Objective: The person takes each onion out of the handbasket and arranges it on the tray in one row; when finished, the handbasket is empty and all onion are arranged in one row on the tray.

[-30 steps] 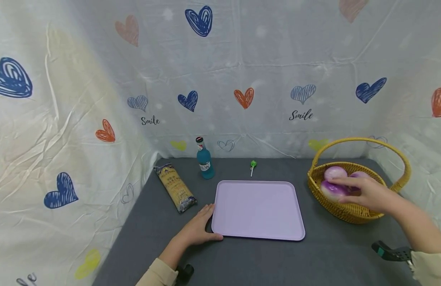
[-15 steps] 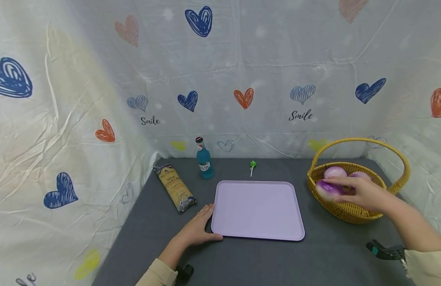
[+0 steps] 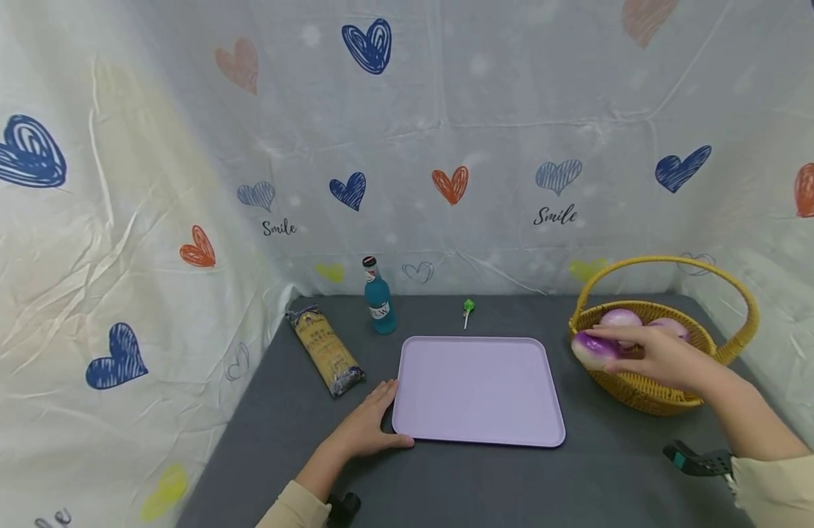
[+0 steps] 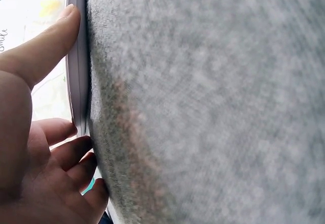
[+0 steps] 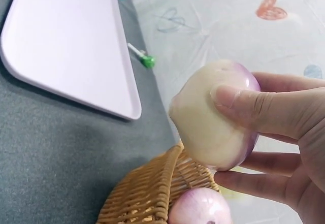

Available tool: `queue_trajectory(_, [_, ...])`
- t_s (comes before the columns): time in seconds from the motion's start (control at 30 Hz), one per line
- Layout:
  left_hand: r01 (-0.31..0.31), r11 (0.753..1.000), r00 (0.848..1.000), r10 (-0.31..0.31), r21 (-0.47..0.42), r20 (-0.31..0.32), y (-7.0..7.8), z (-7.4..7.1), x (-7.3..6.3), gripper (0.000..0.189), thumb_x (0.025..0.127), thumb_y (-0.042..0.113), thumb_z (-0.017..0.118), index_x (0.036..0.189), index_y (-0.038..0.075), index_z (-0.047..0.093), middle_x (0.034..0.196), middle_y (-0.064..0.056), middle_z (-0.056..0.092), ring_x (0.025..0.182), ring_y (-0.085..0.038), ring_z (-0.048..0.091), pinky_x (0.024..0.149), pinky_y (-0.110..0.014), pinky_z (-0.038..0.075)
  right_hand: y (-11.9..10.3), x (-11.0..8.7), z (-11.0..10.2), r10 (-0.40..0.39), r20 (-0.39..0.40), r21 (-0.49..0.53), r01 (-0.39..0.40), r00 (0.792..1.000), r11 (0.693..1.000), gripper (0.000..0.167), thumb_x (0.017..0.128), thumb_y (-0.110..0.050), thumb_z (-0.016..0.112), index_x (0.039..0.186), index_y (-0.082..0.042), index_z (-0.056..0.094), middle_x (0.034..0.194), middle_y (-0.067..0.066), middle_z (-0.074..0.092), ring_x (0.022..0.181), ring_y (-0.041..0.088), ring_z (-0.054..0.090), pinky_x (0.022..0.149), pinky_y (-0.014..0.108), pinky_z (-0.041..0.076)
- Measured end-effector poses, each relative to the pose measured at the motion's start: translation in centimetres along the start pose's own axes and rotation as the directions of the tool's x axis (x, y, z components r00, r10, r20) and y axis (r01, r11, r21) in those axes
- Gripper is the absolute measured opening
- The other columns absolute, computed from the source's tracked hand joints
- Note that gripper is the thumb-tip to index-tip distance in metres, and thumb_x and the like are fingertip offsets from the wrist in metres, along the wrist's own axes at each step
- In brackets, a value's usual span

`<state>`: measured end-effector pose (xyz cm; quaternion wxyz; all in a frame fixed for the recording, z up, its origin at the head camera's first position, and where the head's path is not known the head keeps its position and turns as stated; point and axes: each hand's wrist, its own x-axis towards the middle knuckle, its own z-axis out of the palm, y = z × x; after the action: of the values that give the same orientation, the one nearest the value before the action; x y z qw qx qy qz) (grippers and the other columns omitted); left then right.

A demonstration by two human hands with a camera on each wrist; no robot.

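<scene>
My right hand (image 3: 671, 358) holds a purple and white onion (image 3: 593, 350) between thumb and fingers, over the left rim of a yellow wicker basket (image 3: 638, 392). In the right wrist view the onion (image 5: 210, 117) shows its pale side, with the thumb across it. Other purple onions, one of them (image 5: 200, 207) near the rim, lie in the basket, partly hidden by the hand. My left hand (image 3: 362, 425) rests at the near left corner of a lilac tray (image 3: 479, 392). Its thumb touches the tray's front edge (image 4: 77, 61), and its fingers lie along the left side.
A yellow packet (image 3: 324, 350) with dark ends lies left of the tray. Behind it stands a blue bottle (image 3: 379, 302). A green lollipop (image 3: 468, 308) lies beyond the tray's far edge. The basket's tall handle (image 3: 671, 259) arches above it. A heart-printed cloth hangs behind the grey table (image 3: 486, 484).
My right hand has moved left with the onion, from among the others in the basket to its left rim. The left hand stays at the tray corner.
</scene>
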<state>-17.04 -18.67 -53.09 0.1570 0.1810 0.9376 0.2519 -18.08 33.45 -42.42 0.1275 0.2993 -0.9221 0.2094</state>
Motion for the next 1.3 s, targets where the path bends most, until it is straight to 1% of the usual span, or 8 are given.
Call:
queue_trajectory(0.17, [-0.002,1.000,1.000,0.003,0.009,-0.004,0.0,0.0,0.0,0.118,0.076,0.069,0.076,0.162,0.009,0.021,0.168,-0.010,0.021,0.156,-0.033,0.017,0.121,-0.058,0.025,-0.3,0.4,0.1,-0.006,0.015,0.008,0.006,1.000,1.000,0.054,0.077,-0.023,0.088,0.127,-0.014,0.070,0.115,0.002,0.074,0.103,0.001,0.064,0.083,0.007,0.048])
queue_trajectory(0.33, [-0.003,1.000,1.000,0.003,0.009,0.000,0.0,-0.1,0.0,0.118,0.076,0.069,0.076,0.162,0.009,0.021,0.168,-0.011,0.021,0.156,-0.033,0.017,0.121,-0.057,0.025,-0.3,0.5,0.2,-0.006,0.027,0.012,0.006,1.000,1.000,0.055,0.078,-0.023,0.088,0.128,-0.014,0.069,0.116,0.002,0.074,0.104,0.002,0.064,0.084,0.008,0.049])
queue_trajectory(0.43, [0.001,1.000,1.000,-0.001,0.007,0.000,0.0,-0.2,0.0,0.118,0.076,0.069,0.075,0.162,0.010,0.021,0.168,-0.010,0.021,0.156,-0.033,0.016,0.122,-0.057,0.024,-0.3,0.6,0.1,0.007,0.043,0.008,-0.007,0.999,1.000,0.055,0.079,-0.024,0.087,0.130,-0.015,0.068,0.117,0.003,0.073,0.103,0.009,0.067,0.082,0.018,0.055])
queue_trajectory(0.53, [0.001,1.000,1.000,-0.001,0.012,-0.002,0.0,-0.1,0.1,0.118,0.076,0.070,0.075,0.162,0.010,0.020,0.168,-0.010,0.021,0.156,-0.033,0.016,0.122,-0.057,0.024,-0.3,0.7,0.0,0.044,0.078,0.044,-0.047,0.996,0.998,0.056,0.081,-0.025,0.086,0.132,-0.014,0.067,0.119,0.008,0.072,0.101,0.022,0.072,0.081,0.033,0.061])
queue_trajectory(0.7, [-0.011,1.000,1.000,0.011,0.017,-0.008,-0.1,-0.1,0.1,0.119,0.076,0.071,0.075,0.162,0.009,0.021,0.168,-0.011,0.022,0.156,-0.033,0.017,0.121,-0.057,0.025,-0.5,0.8,-0.3,0.093,0.140,0.136,-0.112,0.986,0.984,0.058,0.084,-0.025,0.083,0.136,-0.011,0.063,0.123,0.017,0.069,0.104,0.036,0.071,0.081,0.048,0.060])
queue_trajectory(0.83, [-0.018,1.000,1.000,0.018,0.011,-0.008,0.0,0.0,0.1,0.118,0.076,0.069,0.076,0.162,0.008,0.021,0.168,-0.012,0.022,0.156,-0.033,0.017,0.121,-0.057,0.025,-0.9,1.1,-0.2,0.090,0.149,0.155,-0.113,0.985,0.982,0.057,0.084,-0.026,0.083,0.137,-0.012,0.064,0.123,0.014,0.068,0.107,0.032,0.067,0.084,0.050,0.059])
queue_trajectory(1.13, [-0.019,1.000,1.000,0.019,0.012,-0.006,0.1,-0.1,0.1,0.119,0.076,0.070,0.075,0.162,0.007,0.020,0.168,-0.011,0.022,0.156,-0.033,0.018,0.121,-0.057,0.025,-1.1,1.6,0.3,0.067,0.134,0.177,-0.090,0.989,0.980,0.055,0.084,-0.026,0.083,0.135,-0.014,0.065,0.126,0.010,0.068,0.108,0.018,0.064,0.085,0.045,0.060])
queue_trajectory(1.3, [-0.016,1.000,1.000,0.016,0.006,-0.006,0.2,-0.1,0.0,0.118,0.077,0.069,0.076,0.162,0.008,0.020,0.168,-0.011,0.021,0.156,-0.033,0.017,0.122,-0.057,0.024,-1.2,1.8,0.7,0.036,0.120,0.165,-0.056,0.992,0.985,0.054,0.084,-0.025,0.083,0.134,-0.013,0.066,0.121,0.005,0.069,0.104,0.009,0.063,0.084,0.029,0.059])
